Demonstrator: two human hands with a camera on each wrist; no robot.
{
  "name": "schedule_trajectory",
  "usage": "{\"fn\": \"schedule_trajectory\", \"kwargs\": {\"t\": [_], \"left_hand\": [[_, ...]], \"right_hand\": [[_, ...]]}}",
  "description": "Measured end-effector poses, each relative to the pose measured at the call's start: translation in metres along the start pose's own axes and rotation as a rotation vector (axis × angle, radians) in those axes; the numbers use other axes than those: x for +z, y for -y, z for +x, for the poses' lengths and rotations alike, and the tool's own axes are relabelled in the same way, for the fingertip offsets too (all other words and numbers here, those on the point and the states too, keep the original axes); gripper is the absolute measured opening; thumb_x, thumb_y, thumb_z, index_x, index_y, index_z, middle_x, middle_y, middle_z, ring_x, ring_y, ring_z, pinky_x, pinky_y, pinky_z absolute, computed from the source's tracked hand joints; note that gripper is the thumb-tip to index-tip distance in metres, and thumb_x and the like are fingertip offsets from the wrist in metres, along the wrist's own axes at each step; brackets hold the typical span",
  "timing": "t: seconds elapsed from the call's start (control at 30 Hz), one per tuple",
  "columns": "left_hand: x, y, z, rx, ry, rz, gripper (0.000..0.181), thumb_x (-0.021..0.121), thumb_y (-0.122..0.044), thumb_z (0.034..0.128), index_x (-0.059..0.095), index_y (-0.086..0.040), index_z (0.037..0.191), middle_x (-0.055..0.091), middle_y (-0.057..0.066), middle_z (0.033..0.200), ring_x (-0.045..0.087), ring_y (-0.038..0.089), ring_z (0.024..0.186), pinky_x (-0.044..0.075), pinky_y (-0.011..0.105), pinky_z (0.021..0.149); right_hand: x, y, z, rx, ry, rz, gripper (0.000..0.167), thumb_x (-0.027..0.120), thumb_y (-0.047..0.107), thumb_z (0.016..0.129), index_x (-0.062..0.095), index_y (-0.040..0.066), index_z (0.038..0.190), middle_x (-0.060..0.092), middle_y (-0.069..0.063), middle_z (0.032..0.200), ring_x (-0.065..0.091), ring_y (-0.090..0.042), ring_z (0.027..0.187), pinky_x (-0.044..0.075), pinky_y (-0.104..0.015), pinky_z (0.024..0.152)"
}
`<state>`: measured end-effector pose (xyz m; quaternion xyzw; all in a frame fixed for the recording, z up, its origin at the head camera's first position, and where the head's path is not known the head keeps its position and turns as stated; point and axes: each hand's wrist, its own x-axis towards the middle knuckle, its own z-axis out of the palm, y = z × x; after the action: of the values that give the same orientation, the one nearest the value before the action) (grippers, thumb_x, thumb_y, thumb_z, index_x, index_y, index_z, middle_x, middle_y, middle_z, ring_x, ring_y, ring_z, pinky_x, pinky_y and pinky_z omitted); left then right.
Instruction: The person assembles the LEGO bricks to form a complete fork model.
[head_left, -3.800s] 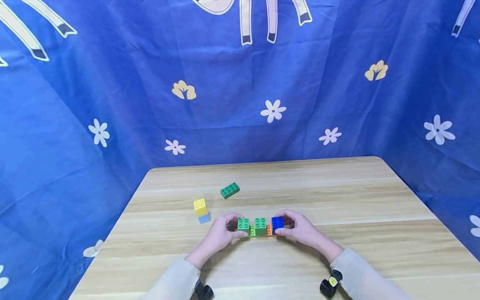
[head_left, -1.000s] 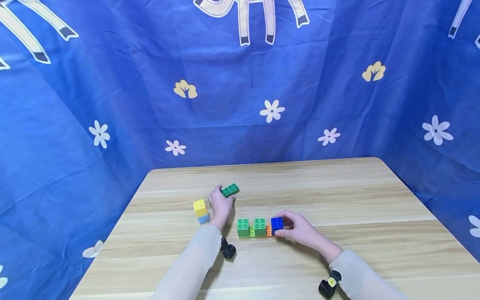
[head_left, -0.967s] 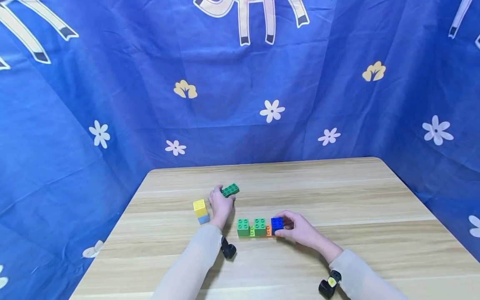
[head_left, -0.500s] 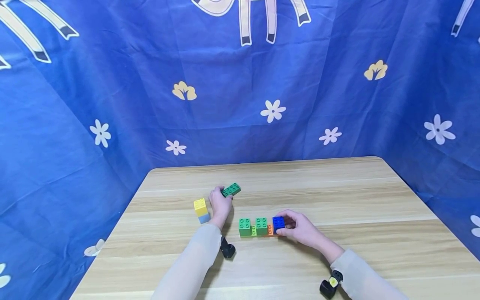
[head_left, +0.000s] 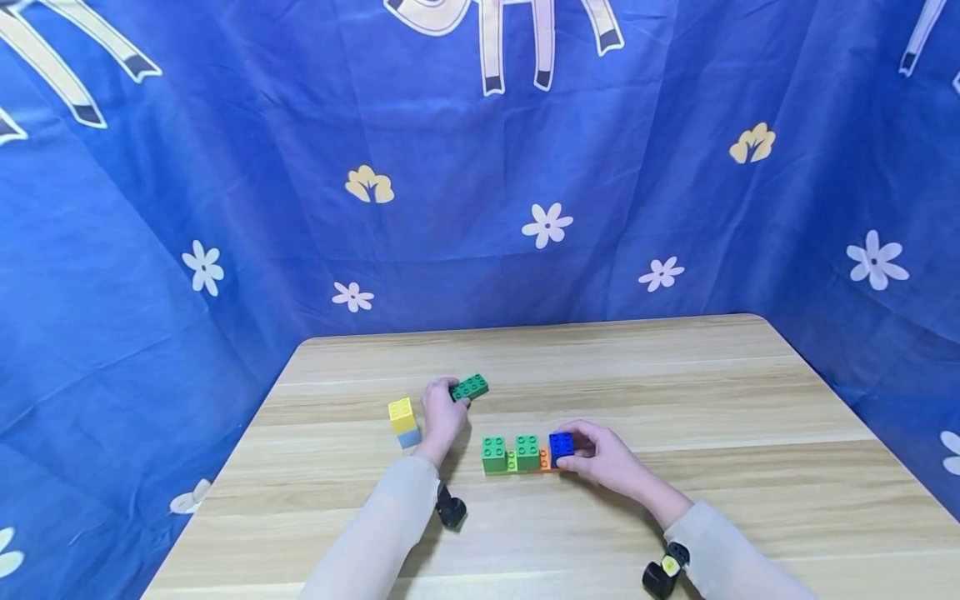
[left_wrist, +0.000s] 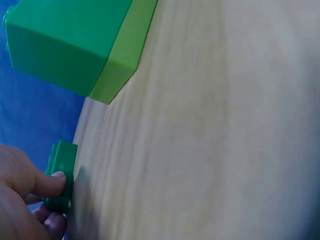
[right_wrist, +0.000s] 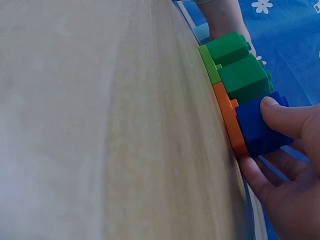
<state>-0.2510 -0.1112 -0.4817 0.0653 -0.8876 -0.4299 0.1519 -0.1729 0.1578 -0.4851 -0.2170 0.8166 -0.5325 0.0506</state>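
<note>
My left hand (head_left: 444, 414) pinches the left end of a dark green toy building brick (head_left: 471, 387), thumb on its near side and fingers behind. In the left wrist view the same brick (left_wrist: 65, 165) is close to the tabletop; whether it touches cannot be told. My right hand (head_left: 606, 457) grips a blue building brick (head_left: 562, 448) at the right end of a low joined row. That row has a lime base brick (right_wrist: 210, 65) and an orange base brick (right_wrist: 227, 117). Two green square bricks, one left (head_left: 493, 452) and one mid-row (head_left: 527, 451), stand on top with gaps between.
Left of my left hand stands a yellow brick (head_left: 401, 413) with a light blue brick (head_left: 408, 438) at its near side. All of it is on a wooden table (head_left: 712, 400), backed and flanked by a blue patterned curtain (head_left: 450, 250).
My left hand has left the row's left end and taken hold of the dark green brick. Lately that brick has shifted slightly right and nearer. My right hand stays on the blue brick.
</note>
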Motion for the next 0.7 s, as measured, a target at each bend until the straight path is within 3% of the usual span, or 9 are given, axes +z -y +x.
{"fn": "schedule_trajectory", "kwargs": {"t": [0.7], "left_hand": [[-0.012, -0.001, -0.022, 0.101, 0.190, 0.070, 0.035, 0.071, -0.002, 0.0776, 0.059, 0.002, 0.110, 0.054, 0.017, 0.107, 0.049, 0.031, 0.100, 0.042, 0.045, 0.089]], "right_hand": [[0.000, -0.001, -0.002, 0.012, -0.019, 0.000, 0.041, 0.074, 0.021, 0.079, 0.060, 0.009, 0.115, 0.063, -0.006, 0.102, 0.059, -0.020, 0.092, 0.050, -0.027, 0.080]]}}
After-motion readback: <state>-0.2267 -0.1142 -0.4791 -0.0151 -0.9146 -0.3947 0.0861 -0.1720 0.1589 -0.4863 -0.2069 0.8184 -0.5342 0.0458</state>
